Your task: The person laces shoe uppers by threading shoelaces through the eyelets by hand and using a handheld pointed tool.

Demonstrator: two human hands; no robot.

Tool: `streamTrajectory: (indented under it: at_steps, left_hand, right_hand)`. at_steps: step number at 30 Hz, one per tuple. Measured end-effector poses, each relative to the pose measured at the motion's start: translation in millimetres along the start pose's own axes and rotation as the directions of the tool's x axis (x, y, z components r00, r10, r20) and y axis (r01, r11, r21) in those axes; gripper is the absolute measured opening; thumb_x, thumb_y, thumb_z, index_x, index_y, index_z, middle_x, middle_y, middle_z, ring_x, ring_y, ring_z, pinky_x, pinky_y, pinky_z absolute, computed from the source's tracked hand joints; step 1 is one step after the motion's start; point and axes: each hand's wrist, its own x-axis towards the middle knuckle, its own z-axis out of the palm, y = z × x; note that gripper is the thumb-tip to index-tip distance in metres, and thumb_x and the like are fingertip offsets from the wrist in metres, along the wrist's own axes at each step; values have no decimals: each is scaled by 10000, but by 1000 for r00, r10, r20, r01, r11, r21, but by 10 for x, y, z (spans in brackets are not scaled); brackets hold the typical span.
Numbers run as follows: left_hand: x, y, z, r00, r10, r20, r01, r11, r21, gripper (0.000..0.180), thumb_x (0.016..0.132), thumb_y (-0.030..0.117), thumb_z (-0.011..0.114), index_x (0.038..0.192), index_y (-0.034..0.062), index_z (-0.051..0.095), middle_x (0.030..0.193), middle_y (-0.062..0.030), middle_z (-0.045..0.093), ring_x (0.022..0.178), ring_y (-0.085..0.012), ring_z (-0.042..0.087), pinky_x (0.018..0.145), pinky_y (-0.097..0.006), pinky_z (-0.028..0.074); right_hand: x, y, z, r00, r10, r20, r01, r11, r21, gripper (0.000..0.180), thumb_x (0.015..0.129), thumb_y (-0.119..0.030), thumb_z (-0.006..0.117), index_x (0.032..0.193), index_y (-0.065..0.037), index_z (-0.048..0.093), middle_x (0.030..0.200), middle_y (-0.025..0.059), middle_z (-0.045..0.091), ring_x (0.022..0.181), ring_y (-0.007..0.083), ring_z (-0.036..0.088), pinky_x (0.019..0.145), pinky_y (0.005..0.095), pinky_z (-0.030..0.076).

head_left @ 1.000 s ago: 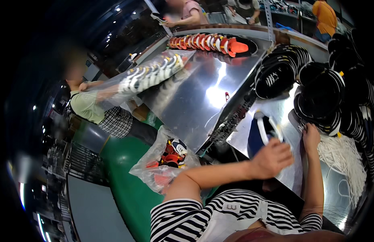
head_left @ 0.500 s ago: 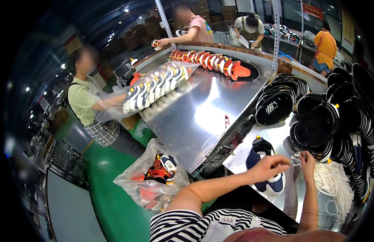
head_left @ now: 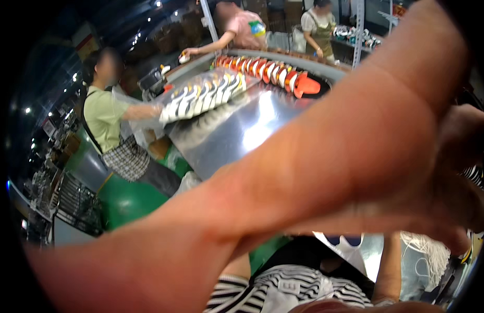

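A large bare arm (head_left: 304, 156), close to the lens and soft in focus, lay slantwise across the view from the lower left to the upper right and covered most of the working area. Blurred, partly curled fingers (head_left: 466, 113) showed at the right edge beside it, in shadow and partly cut off. I could not tell for certain whether these were the person's left hand, nor whether the grip was spread, pressed together or pinching something; no held thing could be made out.

On the left side, bare skin rose from a black-and-white striped sleeve (head_left: 221, 295) and passed behind the large arm. The right forearm (head_left: 388, 266) came up steeply from the lower edge, and the right hand lay hidden behind the same arm, so its grip and whatever it touched could not be seen.

Just left of that forearm, a sliver of a navy-and-white shoe upper (head_left: 337, 240) showed on the metal worktop below the large arm. To the forearm's right lay a loose heap of thin white laces (head_left: 432, 255).

Beyond, at the left, a co-worker in a pale green top (head_left: 105, 117) had an arm at a clear plastic bag of white-and-navy shoe uppers (head_left: 205, 99).
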Motion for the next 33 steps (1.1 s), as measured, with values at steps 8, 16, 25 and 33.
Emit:
streamTrajectory:
  at_steps: [8, 16, 25, 33]
  left_hand:
    - [196, -60, 456, 987, 34, 157, -34, 999, -2, 862, 857, 500, 661, 1517, 71, 309, 1451, -194, 462, 1334, -339, 478, 1043, -474, 441]
    - [50, -437, 453, 983, 16, 184, -13, 1000, -16, 795, 874, 352, 722, 1505, 62, 335, 1416, -169, 501, 1299, -310, 516, 1016, -437, 468]
    - [-1055, -1736, -964, 850, -435, -298, 160, -326, 932, 359, 876, 376, 685, 914, 19, 680, 874, -134, 629, 876, -334, 624, 771, -422, 508]
    - [-1170, -2369, -1594, 707, -551, -443, 329, -297, 896, 559, 941, 538, 554, 885, -1, 690, 766, -218, 677, 793, -409, 669, 714, -497, 516]
  right_hand:
    - [-404, 148, -361, 1000, 10, -23, -10, 1000, 13, 24, 947, -69, 568, 954, -73, 590, 774, -43, 509, 545, 29, 336, 487, 201, 251]
    - [-874, -393, -240, 994, -35, -106, 35, 999, 2, 37, 941, -56, 552, 947, -72, 585, 747, -39, 478, 537, 45, 330, 494, 206, 260]
    - [-1474, -1132, 50, 992, -105, 69, 78, 944, 320, 72, 970, -43, 549, 1041, -52, 538, 824, 18, 556, 464, -2, 309, 389, 147, 233]
    - [-1134, 261, 581, 942, 331, 48, -331, 944, 0, 55, 973, -117, 610, 958, -68, 593, 741, -1, 634, 503, -5, 364, 450, 179, 250]
